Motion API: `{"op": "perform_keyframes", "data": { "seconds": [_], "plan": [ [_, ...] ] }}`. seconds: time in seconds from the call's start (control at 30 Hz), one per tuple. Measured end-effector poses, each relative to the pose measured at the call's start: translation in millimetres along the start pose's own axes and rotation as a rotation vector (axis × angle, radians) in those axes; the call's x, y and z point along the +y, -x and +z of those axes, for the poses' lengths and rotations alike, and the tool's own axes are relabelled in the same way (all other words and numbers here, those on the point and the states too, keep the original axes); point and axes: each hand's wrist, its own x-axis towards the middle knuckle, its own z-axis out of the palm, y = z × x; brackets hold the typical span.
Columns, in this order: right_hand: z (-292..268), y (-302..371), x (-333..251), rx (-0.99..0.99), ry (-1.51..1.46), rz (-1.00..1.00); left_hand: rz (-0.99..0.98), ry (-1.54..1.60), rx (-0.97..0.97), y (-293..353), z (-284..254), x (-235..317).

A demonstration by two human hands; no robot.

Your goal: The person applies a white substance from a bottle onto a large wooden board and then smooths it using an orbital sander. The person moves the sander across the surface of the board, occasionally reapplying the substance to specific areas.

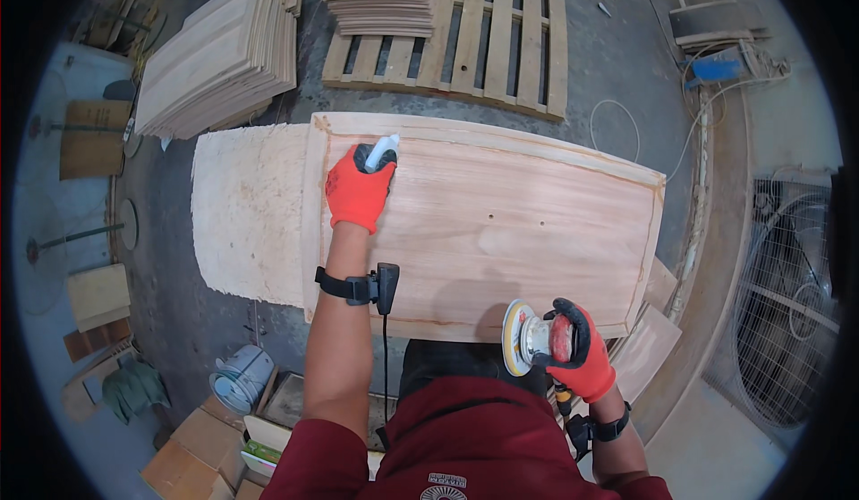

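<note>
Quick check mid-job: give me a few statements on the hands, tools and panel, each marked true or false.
1. The left hand holds a pale tube-like object over the wooden panel. True.
2. Both hands are bare. False: both wear red-and-black gloves.
3. The right hand grips a sander. True.
4. The sander's pad lies flat on the panel. False: the pad is turned sideways, facing left.
5. A slatted pallet lies beyond the panel. True.

The left arm [338, 366] is stretched out in front, with the left hand [360, 187] curled. The right arm [620, 455] is held near the body [479, 428], the right hand [586, 357] curled too.
</note>
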Motion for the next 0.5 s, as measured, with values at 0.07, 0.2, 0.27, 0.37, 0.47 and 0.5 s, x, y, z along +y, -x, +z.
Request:
{"op": "perform_keyframes", "data": {
  "seconds": [0.07, 0.2, 0.27, 0.37, 0.47, 0.5],
  "plan": [
    [0.9, 0.5, -0.3, -0.003, -0.018, 0.005, -0.028, -0.012, 0.005, -2.5, -4.1, -3.0],
    [3.7, 0.9, -0.7, -0.008, -0.031, -0.002, -0.026, -0.013, 0.028, -9.3, -11.7, -16.9],
    [4.8, 2.0, -2.1, -0.004, -0.004, -0.002, -0.044, -0.006, 0.036, -9.6, -16.3, -18.6],
    [6.7, 3.7, -3.6, -0.004, 0.022, 0.005, -0.020, -0.020, 0.063, -13.7, -19.5, -30.2],
    [8.9, 5.0, -5.5, -0.006, 0.028, -0.004, -0.013, 0.000, 0.085, -16.7, -22.8, -40.5],
    [9.9, 5.6, -6.2, -0.007, 0.029, -0.010, -0.040, 0.008, 0.085, -16.8, -24.5, -42.9]
  ]
}}
